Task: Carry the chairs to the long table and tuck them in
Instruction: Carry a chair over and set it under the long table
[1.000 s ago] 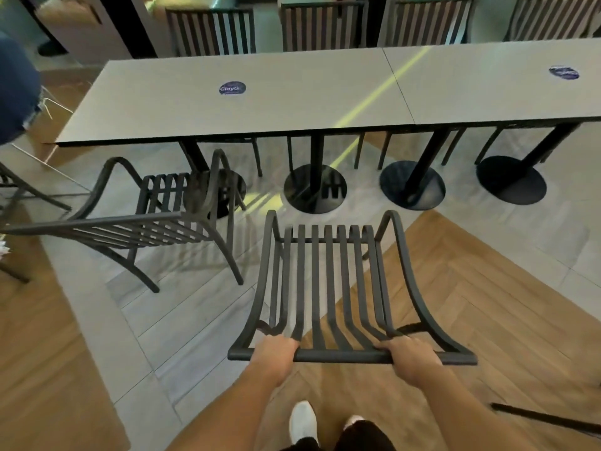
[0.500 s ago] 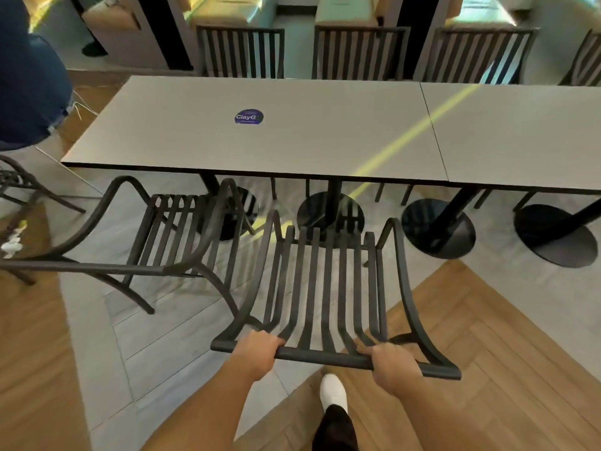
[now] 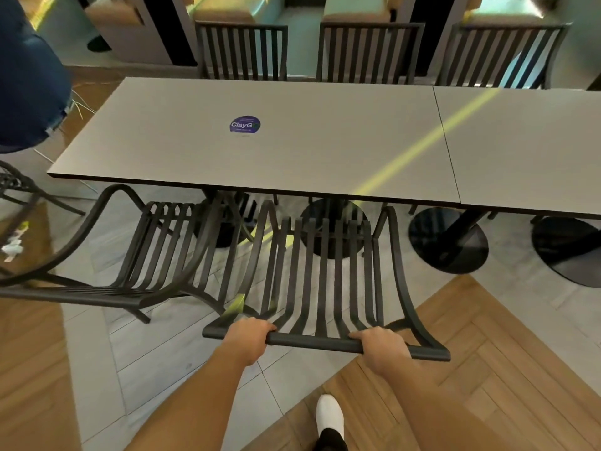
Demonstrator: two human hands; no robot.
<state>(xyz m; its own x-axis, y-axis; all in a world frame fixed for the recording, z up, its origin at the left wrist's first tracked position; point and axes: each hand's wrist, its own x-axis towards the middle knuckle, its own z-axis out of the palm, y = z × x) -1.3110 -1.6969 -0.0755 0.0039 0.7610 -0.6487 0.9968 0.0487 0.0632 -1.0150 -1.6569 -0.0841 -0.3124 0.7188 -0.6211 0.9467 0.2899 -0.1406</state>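
Both hands grip the top rail of the dark slatted chair [image 3: 325, 275]: the left hand [image 3: 247, 336] is curled round the rail near its left end, the right hand [image 3: 383, 348] curled round it further right, each with fingers wrapped over the bar. The chair faces the long tabletop [image 3: 260, 151], its seat front and armrest tips just at the near edge, with the round pedestal base [image 3: 331, 229] showing through the slats. The step in hand looks like the final approach, with the tuck-in not yet done. The next move likely calls for a straight push so the armrests pass beneath the edge and the legs straddle or stop short of the base. A second chair [image 3: 156, 252] stands just to the left, turned at an angle, its armrest close to the held chair; it may catch if the push drifts left. A white shoe [image 3: 330, 415] steps forward on the floor.
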